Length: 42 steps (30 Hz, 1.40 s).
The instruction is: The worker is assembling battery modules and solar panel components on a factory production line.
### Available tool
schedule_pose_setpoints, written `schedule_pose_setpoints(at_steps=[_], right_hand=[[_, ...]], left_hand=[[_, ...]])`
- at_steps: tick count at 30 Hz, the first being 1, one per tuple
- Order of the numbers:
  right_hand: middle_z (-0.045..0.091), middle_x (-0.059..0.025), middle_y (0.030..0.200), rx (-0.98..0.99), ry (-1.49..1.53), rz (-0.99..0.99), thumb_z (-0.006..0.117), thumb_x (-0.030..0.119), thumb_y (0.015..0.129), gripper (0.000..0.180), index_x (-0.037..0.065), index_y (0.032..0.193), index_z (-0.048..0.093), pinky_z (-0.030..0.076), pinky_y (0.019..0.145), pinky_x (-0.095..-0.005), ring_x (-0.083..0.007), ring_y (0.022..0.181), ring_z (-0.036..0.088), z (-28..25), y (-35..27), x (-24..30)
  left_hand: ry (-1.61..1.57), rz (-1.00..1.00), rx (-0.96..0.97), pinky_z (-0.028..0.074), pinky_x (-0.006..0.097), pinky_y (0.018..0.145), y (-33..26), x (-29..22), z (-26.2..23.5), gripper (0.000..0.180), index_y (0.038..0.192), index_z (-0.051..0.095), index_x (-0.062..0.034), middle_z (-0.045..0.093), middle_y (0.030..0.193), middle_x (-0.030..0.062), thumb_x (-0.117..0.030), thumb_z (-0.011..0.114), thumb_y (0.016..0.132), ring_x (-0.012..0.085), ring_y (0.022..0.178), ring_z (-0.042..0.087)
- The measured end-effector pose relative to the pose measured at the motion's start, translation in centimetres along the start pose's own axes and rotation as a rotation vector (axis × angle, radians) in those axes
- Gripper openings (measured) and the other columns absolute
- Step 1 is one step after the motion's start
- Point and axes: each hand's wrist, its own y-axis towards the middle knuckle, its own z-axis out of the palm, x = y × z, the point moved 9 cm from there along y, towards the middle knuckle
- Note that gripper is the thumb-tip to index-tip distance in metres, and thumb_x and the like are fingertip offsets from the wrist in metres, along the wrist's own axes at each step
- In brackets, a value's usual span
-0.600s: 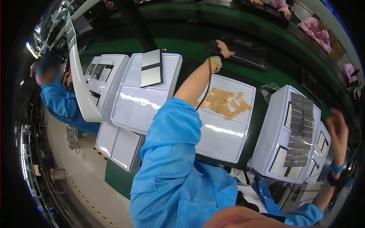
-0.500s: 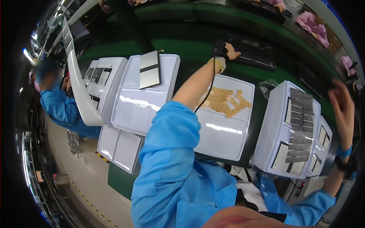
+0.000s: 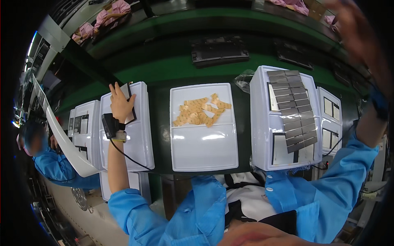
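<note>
Slim battery pack (image 3: 131, 117), pale with black edging, mostly covered on the white tray stack (image 3: 141, 143), between 9 and 10 o'clock; left hand (image 3: 121, 103) has fingers spread over it, can't tell if it's gripping; right hand (image 3: 356, 33) is blurred at 2, can't tell its state; earlier the left was up by the black device (image 3: 220, 51) just past 12, pack uncovered.

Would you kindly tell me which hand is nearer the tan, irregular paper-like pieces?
Left: the left hand is over the white tray stack left of those pieces; the right hand, blurred, is farther, toward the upper right.
</note>
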Motion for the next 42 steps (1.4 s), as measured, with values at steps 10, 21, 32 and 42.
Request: schedule_pose_setpoints(at_steps=[10,21,32,42], right_hand=[[0.064,-0.0128,0.135,-0.068,-0.391,-0.294,0.073,0.021,0.098,0.054,0.011,0.147,0.055,0.051,0.108,-0.0376,-0.0220,0.125,0.062,8.3,15.1,-19.2],[0.069,-0.0031,0.090,-0.583,-0.240,0.091,0.075,0.007,0.094,0.040,0.011,0.132,0.063,0.056,0.071,-0.0285,-0.0111,0.084,0.068,-4.0,12.3,-37.7],[0.075,-0.0165,0.089,-0.454,-0.346,0.388,0.080,0.011,0.089,0.048,0.007,0.131,0.059,0.064,0.066,-0.0367,-0.0252,0.074,0.077,-1.1,15.8,-49.7],[0.075,-0.0153,0.093,-0.246,-0.305,0.246,0.091,0.016,0.076,0.052,0.003,0.122,0.071,0.060,0.076,-0.0383,-0.0278,0.083,0.076,6.7,21.1,-47.9]], left_hand=[[-1.181,0.400,0.327,0.057,0.033,0.095,2.8,-26.4,-7.2,0.060,0.136,0.049,-0.0009,0.058,0.139,0.0154,-0.009,0.082,0.086,0.0254,0.134,0.056],[-0.594,0.495,0.369,0.055,0.044,0.093,12.5,-34.0,13.5,0.053,0.124,0.070,-0.0009,0.070,0.125,0.0199,-0.047,0.059,0.101,0.0355,0.111,0.069],[-1.088,0.253,0.207,0.059,0.028,0.081,8.7,-35.8,14.2,0.038,0.121,0.055,0.0023,0.078,0.101,0.0153,0.010,0.072,0.088,0.0173,0.089,0.076],[-0.536,0.541,-0.101,0.050,0.040,0.106,9.2,-32.3,9.7,0.070,0.133,0.059,-0.0056,0.067,0.132,0.0138,-0.022,0.092,0.074,0.0310,0.126,0.062]])
